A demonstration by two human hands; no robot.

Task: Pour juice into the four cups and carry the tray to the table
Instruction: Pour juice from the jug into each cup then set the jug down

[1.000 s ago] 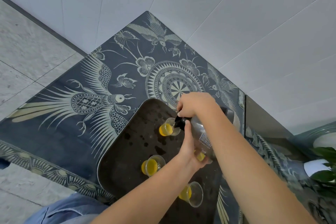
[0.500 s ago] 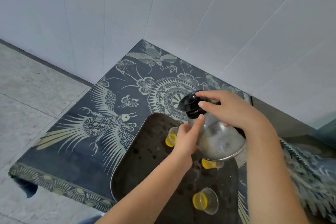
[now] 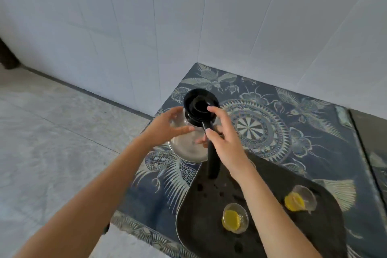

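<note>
The right hand (image 3: 225,144) pinches the jug (image 3: 191,142) handle while the left hand (image 3: 167,128), fingers spread, steadies its glass side, probably parking it on the worktop (image 3: 293,115) beside the tray (image 3: 201,205).

Two bare forearms enter from the lower edge of the frame. No sleeve covers either one up to that edge. The left hand (image 3: 165,126) and right hand (image 3: 227,140) are uncovered, with short, unpainted fingernails.
</note>
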